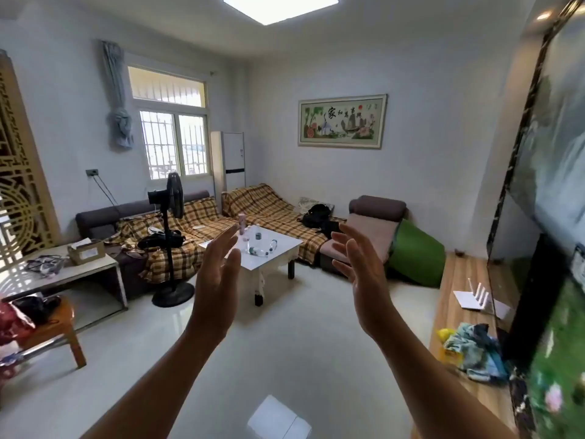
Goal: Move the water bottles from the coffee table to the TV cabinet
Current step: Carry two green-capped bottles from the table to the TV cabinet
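Water bottles (260, 245) on white coffee table (285, 248) across the room, some upright, some lying flat, near pink tumbler (242, 224); left hand (218, 274) and right hand (361, 267) raised, spread, palms facing, holding nothing; wooden TV cabinet (459, 299) along the right wall.

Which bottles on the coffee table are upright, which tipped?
Mixed. One clear bottle stands upright near the pink tumbler; two clear bottles lie on their sides on the white coffee table.

clear water bottles (260, 250), some upright, some lying, on white coffee table (285, 248)
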A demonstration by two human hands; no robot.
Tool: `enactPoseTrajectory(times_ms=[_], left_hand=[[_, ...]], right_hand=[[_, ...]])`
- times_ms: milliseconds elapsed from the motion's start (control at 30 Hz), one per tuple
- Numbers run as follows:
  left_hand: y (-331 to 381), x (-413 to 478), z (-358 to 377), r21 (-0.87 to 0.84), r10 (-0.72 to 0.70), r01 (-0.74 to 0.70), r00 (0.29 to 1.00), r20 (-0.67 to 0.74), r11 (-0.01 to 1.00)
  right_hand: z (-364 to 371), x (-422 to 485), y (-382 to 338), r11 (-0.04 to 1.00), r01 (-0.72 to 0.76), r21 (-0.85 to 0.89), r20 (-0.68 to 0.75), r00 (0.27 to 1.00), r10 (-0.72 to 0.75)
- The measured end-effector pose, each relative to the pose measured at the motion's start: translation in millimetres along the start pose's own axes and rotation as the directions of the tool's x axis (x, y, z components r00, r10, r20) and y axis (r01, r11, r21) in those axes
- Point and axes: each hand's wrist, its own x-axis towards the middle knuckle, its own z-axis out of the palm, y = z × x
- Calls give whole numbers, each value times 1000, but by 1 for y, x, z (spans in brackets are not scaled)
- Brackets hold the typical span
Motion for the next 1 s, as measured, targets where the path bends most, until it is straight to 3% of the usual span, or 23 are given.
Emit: enactPoseTrajectory(times_ms=[100, 367, 667, 1000], left_hand=[[-22, -2, 0, 7, -107, 107, 994, -11, 994], [-110, 5, 6, 42, -233, 233, 973, -10, 972], [-188, 87, 66, -4, -245, 245, 969, -7, 970], [-276, 208, 152, 58, -235, 236, 972, -24, 970]], right_hand=[[5, 1, 24, 997, -73, 18, 15, 997, 73], [19, 24, 108, 979, -203, -9, 52, 978, 203], [18, 128, 191, 977, -209, 37, 59, 977, 207], [10, 286, 279, 970, -235, 66, 86, 970, 229]])
